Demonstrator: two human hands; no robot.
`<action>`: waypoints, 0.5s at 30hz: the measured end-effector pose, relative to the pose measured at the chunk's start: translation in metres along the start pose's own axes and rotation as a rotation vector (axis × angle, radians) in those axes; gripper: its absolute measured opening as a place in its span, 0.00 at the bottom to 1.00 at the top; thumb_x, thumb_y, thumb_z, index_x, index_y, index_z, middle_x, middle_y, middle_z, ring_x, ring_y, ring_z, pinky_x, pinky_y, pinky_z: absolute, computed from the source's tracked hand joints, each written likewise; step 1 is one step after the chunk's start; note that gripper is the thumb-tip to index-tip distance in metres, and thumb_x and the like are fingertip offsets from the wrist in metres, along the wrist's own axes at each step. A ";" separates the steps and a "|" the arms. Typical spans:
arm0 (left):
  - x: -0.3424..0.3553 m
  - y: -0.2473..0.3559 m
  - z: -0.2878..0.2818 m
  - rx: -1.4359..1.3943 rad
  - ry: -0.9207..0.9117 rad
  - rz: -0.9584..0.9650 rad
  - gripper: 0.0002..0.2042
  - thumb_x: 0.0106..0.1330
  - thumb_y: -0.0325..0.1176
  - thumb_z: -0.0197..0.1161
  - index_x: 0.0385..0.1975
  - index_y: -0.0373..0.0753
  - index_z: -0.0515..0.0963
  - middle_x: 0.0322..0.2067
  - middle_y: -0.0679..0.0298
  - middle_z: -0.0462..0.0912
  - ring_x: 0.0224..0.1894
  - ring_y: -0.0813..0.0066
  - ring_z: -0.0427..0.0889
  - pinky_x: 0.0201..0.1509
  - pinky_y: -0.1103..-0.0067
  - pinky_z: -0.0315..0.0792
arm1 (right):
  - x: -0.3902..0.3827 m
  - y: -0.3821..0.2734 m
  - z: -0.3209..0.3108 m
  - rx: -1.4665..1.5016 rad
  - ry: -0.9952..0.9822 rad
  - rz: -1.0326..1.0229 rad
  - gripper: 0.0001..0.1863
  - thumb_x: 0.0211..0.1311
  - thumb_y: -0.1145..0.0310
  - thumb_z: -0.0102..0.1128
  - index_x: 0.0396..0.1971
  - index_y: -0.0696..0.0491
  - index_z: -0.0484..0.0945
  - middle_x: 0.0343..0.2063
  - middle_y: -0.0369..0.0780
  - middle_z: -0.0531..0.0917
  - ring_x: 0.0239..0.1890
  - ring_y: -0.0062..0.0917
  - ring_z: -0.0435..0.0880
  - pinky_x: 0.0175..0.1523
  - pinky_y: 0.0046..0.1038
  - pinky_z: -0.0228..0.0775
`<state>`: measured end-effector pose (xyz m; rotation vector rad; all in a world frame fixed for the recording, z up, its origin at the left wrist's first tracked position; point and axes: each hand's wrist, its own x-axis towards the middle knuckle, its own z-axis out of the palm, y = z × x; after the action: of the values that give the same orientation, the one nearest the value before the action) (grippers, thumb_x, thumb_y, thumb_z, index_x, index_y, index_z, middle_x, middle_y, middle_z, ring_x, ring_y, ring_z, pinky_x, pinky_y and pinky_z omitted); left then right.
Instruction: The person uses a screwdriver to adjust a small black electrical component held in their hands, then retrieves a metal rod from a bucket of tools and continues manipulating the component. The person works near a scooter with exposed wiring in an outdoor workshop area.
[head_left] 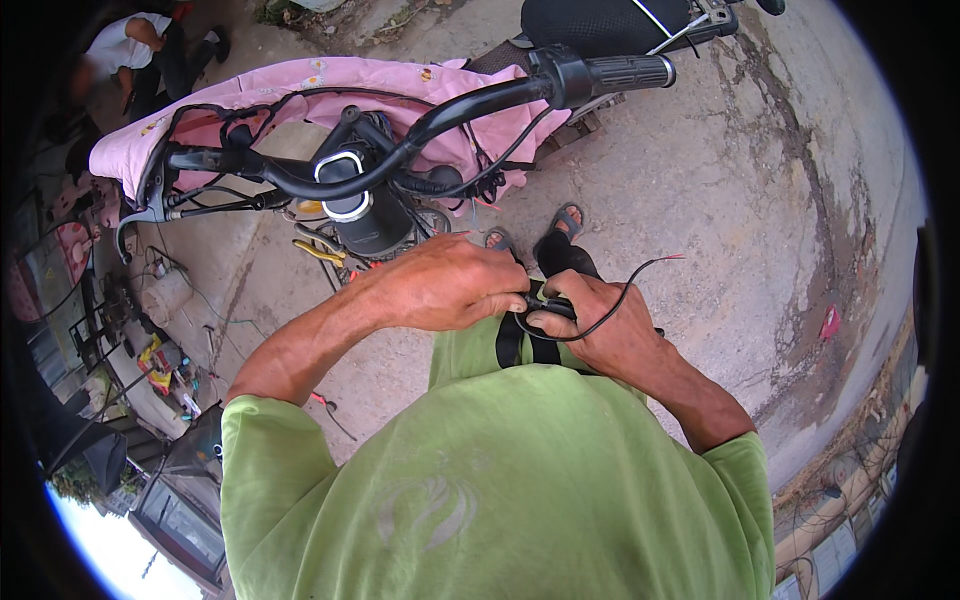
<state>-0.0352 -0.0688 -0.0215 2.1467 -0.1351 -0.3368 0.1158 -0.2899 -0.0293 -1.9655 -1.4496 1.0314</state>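
Observation:
In front of my waist, my left hand (455, 285) and my right hand (605, 312) meet with fingers pinched together. Between them is a black cable (606, 322), gripped by both. It loops below my right thumb and rises past that hand to a free end with thin reddish wires. A short, dark, thicker piece (556, 306) sits by my right thumb; whether it belongs to the cable, I cannot tell. The fingertips hide much of the join. Just beyond my hands stands a scooter with black handlebars (430, 125) and a pink quilted cover (330, 75).
Yellow-handled pliers (318, 251) lie by the scooter's front, among other tools. A red-handled tool (322, 402) is on the ground at left. Further left are a pale bucket (166, 298) and scattered supplies. Another person (140, 50) is at the far left. Cracked concrete (750, 240) spreads to the right.

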 end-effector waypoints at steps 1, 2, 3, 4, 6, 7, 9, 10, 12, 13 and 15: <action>0.000 0.002 -0.003 0.003 -0.015 -0.006 0.12 0.74 0.41 0.67 0.45 0.40 0.81 0.34 0.57 0.84 0.38 0.52 0.86 0.38 0.60 0.77 | 0.000 -0.003 -0.004 0.013 -0.008 0.002 0.20 0.67 0.53 0.70 0.40 0.54 0.77 0.29 0.46 0.85 0.32 0.46 0.87 0.36 0.47 0.76; 0.001 0.004 -0.005 0.017 -0.010 -0.027 0.12 0.74 0.41 0.67 0.45 0.39 0.81 0.34 0.57 0.84 0.38 0.52 0.86 0.38 0.60 0.77 | -0.001 -0.006 -0.007 0.025 -0.016 0.004 0.19 0.68 0.55 0.70 0.40 0.55 0.76 0.30 0.46 0.85 0.32 0.47 0.87 0.37 0.48 0.76; 0.001 0.006 -0.008 0.030 -0.004 -0.047 0.12 0.74 0.41 0.66 0.45 0.39 0.82 0.34 0.58 0.84 0.38 0.52 0.86 0.38 0.60 0.77 | -0.002 -0.007 -0.012 0.072 -0.031 0.000 0.18 0.68 0.57 0.69 0.42 0.55 0.76 0.31 0.47 0.85 0.33 0.48 0.86 0.38 0.48 0.76; 0.002 0.007 -0.009 0.043 0.002 -0.067 0.12 0.74 0.42 0.66 0.45 0.39 0.82 0.34 0.58 0.84 0.38 0.52 0.86 0.38 0.60 0.77 | -0.005 -0.006 -0.017 0.119 -0.045 -0.004 0.17 0.69 0.58 0.69 0.44 0.55 0.76 0.31 0.47 0.85 0.34 0.49 0.86 0.39 0.49 0.76; 0.003 0.007 -0.008 -0.021 0.020 -0.075 0.12 0.74 0.42 0.65 0.40 0.39 0.80 0.33 0.54 0.83 0.40 0.47 0.85 0.40 0.55 0.75 | -0.010 0.000 -0.022 0.172 -0.049 -0.026 0.16 0.69 0.61 0.68 0.47 0.55 0.77 0.33 0.48 0.85 0.35 0.50 0.86 0.41 0.49 0.76; 0.004 0.007 -0.008 -0.053 0.030 -0.079 0.12 0.74 0.43 0.65 0.38 0.39 0.78 0.33 0.53 0.82 0.41 0.44 0.84 0.41 0.53 0.74 | -0.011 0.006 -0.021 0.177 -0.037 -0.045 0.15 0.69 0.62 0.67 0.48 0.55 0.77 0.34 0.48 0.85 0.36 0.50 0.86 0.41 0.48 0.76; 0.005 0.007 -0.006 -0.008 0.037 -0.054 0.12 0.74 0.42 0.66 0.41 0.39 0.81 0.33 0.56 0.83 0.38 0.49 0.85 0.39 0.58 0.75 | -0.013 0.012 -0.021 0.177 -0.035 -0.061 0.15 0.69 0.64 0.67 0.49 0.55 0.78 0.35 0.49 0.86 0.37 0.50 0.87 0.42 0.48 0.77; 0.006 0.006 -0.005 0.014 0.040 -0.042 0.12 0.74 0.42 0.67 0.43 0.39 0.83 0.33 0.57 0.83 0.37 0.51 0.85 0.37 0.60 0.75 | -0.013 0.014 -0.022 0.172 -0.043 -0.060 0.15 0.69 0.64 0.68 0.50 0.54 0.79 0.35 0.48 0.86 0.38 0.50 0.87 0.42 0.47 0.78; 0.007 0.004 -0.003 0.013 0.068 -0.036 0.12 0.74 0.42 0.67 0.42 0.39 0.83 0.33 0.57 0.83 0.36 0.51 0.85 0.37 0.60 0.75 | -0.012 0.016 -0.021 0.167 -0.057 -0.061 0.15 0.69 0.65 0.68 0.51 0.54 0.79 0.36 0.48 0.87 0.38 0.50 0.87 0.42 0.47 0.78; 0.007 0.003 -0.002 0.012 0.082 -0.034 0.12 0.74 0.42 0.67 0.42 0.39 0.83 0.33 0.57 0.83 0.36 0.52 0.85 0.37 0.60 0.75 | -0.011 0.017 -0.021 0.167 -0.062 -0.064 0.15 0.69 0.65 0.68 0.51 0.54 0.80 0.36 0.48 0.87 0.38 0.49 0.88 0.42 0.46 0.79; 0.009 0.004 -0.003 0.014 0.088 -0.026 0.11 0.73 0.42 0.67 0.42 0.39 0.83 0.32 0.58 0.83 0.35 0.52 0.85 0.37 0.60 0.74 | -0.010 0.017 -0.020 0.165 -0.059 -0.075 0.15 0.69 0.65 0.68 0.51 0.53 0.80 0.36 0.48 0.88 0.38 0.49 0.88 0.41 0.46 0.79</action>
<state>-0.0260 -0.0703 -0.0186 2.1750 -0.0592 -0.2565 0.1407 -0.3035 -0.0275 -1.7655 -1.4096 1.1457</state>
